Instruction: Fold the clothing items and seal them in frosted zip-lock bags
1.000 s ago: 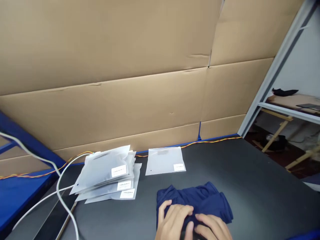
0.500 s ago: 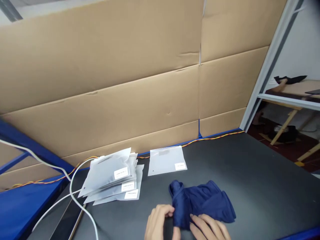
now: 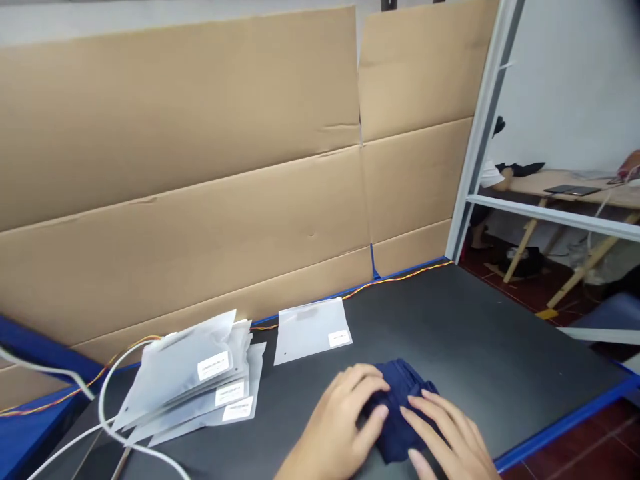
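A navy blue piece of fabric (image 3: 400,427), bunched into a compact bundle, lies on the black tabletop near its front edge. My left hand (image 3: 345,413) curls around the bundle's left side, with thumb and fingers on the cloth. From the right, my right hand (image 3: 447,433) rests on the bundle with its fingers stretched out. Both hands hide part of the fabric. Beyond my left hand lies a single frosted plastic bag (image 3: 310,330) with a white label. Farther left is a pile of similar labelled bags (image 3: 187,370).
White cables (image 3: 103,400) loop over the table's left side. A cardboard wall (image 3: 225,167) stands along the back, with yellow and red wires (image 3: 400,277) at its foot. Past the grey metal post (image 3: 480,133), a person's arm (image 3: 504,179) reaches onto a wooden table (image 3: 540,180).
The fabric has gone from a rolled left end with a loose spread part to a smaller bundle. My left hand has moved up over its left side. The camera view has swung right.
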`<state>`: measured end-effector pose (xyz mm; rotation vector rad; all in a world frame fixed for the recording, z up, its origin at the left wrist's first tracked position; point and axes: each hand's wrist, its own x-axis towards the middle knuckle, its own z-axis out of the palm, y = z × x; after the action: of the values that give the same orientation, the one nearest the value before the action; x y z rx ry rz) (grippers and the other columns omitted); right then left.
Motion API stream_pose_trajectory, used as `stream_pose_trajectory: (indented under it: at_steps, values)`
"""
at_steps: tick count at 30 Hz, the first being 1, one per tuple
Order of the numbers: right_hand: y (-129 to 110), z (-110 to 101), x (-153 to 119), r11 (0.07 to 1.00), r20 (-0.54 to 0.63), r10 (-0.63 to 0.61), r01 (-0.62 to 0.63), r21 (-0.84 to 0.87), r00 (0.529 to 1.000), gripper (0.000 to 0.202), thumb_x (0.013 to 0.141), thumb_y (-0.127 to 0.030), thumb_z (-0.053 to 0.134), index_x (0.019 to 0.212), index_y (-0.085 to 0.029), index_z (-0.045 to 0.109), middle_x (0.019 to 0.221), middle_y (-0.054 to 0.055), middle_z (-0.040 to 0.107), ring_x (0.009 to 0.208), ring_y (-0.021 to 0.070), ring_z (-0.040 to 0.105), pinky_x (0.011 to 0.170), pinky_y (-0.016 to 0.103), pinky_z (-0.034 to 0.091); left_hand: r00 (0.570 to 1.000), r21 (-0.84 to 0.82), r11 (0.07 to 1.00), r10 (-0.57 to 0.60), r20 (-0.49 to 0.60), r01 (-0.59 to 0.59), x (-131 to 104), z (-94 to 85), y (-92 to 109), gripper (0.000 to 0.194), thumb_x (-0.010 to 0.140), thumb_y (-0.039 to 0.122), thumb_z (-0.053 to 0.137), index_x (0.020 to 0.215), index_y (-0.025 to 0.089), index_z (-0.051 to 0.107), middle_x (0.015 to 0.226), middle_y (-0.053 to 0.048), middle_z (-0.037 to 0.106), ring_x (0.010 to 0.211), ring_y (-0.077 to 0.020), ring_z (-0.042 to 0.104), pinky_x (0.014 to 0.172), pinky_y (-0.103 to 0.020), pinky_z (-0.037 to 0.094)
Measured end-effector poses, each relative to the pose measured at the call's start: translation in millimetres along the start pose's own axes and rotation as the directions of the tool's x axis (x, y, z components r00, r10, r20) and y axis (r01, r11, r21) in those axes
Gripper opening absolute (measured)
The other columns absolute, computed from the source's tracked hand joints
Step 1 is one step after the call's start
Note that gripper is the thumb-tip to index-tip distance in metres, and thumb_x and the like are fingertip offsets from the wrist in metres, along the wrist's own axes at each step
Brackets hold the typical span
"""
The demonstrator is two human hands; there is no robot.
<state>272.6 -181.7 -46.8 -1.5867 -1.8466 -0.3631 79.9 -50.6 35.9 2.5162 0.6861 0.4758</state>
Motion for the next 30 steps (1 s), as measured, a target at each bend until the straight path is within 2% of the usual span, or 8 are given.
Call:
stream_pose_trajectory:
  at_steps: [3,6,10,13,16,18,24,30]
  values:
    - [24,0,24,0.993,0.225,0.041,-0.064,0.094,0.974,0.016,0.094,-0.035,0.057,0.102,-0.029,0.069,0.109,0.003,0.072,0.105,0.0248,0.065,0.086,0.035,0.053,0.984,0.241,0.958,-0.125,-0.13,0.154,1,-30.9,-61,0.027,0.097,0.025,0.049,0.123,0.026,0.056,0.132,-0.006,0.056,0.119,-0.0247,0.054,0.102,-0.041,0.045]
    - [68,3,38,0.973,0.333,0.16,-0.205,0.107,0.929,0.022,0.097,-0.037,0.049,0.09,-0.027,0.068,0.104,0.005,0.069,0.1,0.0248,0.065,0.088,0.038,0.05,0.964,0.444,0.858,-0.193,-0.184,0.256,-12,-39.2,-111,0.031,0.095,0.029,0.054,0.124,0.022,0.057,0.137,-0.011,0.053,0.122,-0.032,0.051,0.103,-0.052,0.042]
    - [131,11,60,0.927,0.327,0.352,-0.376,0.01,0.877,0.046,0.087,-0.056,0.057,0.12,-0.025,0.06,0.121,0.011,0.062,0.108,0.031,0.061,0.093,0.043,0.048,0.994,0.488,0.866,-0.094,-0.056,0.109,-38,-29.3,-103,0.027,0.096,0.033,0.053,0.122,0.026,0.059,0.122,-0.007,0.061,0.108,-0.0283,0.057,0.097,-0.048,0.045]
    - [153,18,88,0.867,0.449,0.458,-0.497,-0.036,0.767,0.062,0.077,-0.062,0.063,0.121,-0.018,0.06,0.12,0.014,0.064,0.11,0.0341,0.061,0.092,0.041,0.048,1.0,0.441,0.897,-0.014,-0.001,0.013,-46,-23.8,-83,0.022,0.097,0.033,0.052,0.115,0.027,0.062,0.102,-0.004,0.066,0.094,-0.0243,0.06,0.096,-0.045,0.044]
    - [152,29,128,0.818,0.614,0.461,-0.574,-0.014,0.641,0.06,0.065,-0.053,0.075,0.111,-0.015,0.065,0.109,0.016,0.069,0.102,0.0353,0.065,0.086,0.039,0.048,0.981,0.451,0.879,-0.082,-0.177,0.155,-44,-25.7,-90,0.028,0.096,0.028,0.049,0.123,0.025,0.058,0.113,-0.007,0.064,0.1,-0.0268,0.059,0.092,-0.044,0.045]
    - [144,40,155,0.805,0.663,0.441,-0.594,0.007,0.605,0.056,0.057,-0.046,0.081,0.102,-0.015,0.067,0.1,0.014,0.072,0.095,0.0346,0.066,0.081,0.038,0.048,0.95,0.427,0.864,-0.164,-0.265,0.268,-43,-29.8,-104,0.031,0.095,0.026,0.051,0.125,0.024,0.057,0.119,-0.009,0.061,0.104,-0.0282,0.058,0.09,-0.044,0.046]
    - [107,75,189,0.759,0.683,0.329,-0.613,0.22,0.652,0.028,0.069,-0.036,0.073,0.088,-0.018,0.062,0.086,0.004,0.071,0.08,0.022,0.066,0.069,0.029,0.049,0.991,0.243,0.961,-0.13,-0.021,0.131,-51,-45.7,-102,0.031,0.087,0.019,0.06,0.115,0.03,0.06,0.116,-0.001,0.059,0.105,-0.0227,0.056,0.099,-0.041,0.041]
    - [64,86,173,0.525,0.752,0.213,-0.722,0.45,0.623,0.035,0.086,-0.05,0.057,0.106,-0.022,0.051,0.095,0.004,0.067,0.08,0.0204,0.068,0.055,0.027,0.055,0.998,0.277,0.959,-0.067,0.014,0.06,-49,-45.8,-89,0.026,0.086,0.015,0.062,0.108,0.027,0.062,0.108,-0.002,0.061,0.099,-0.0229,0.053,0.092,-0.038,0.041]
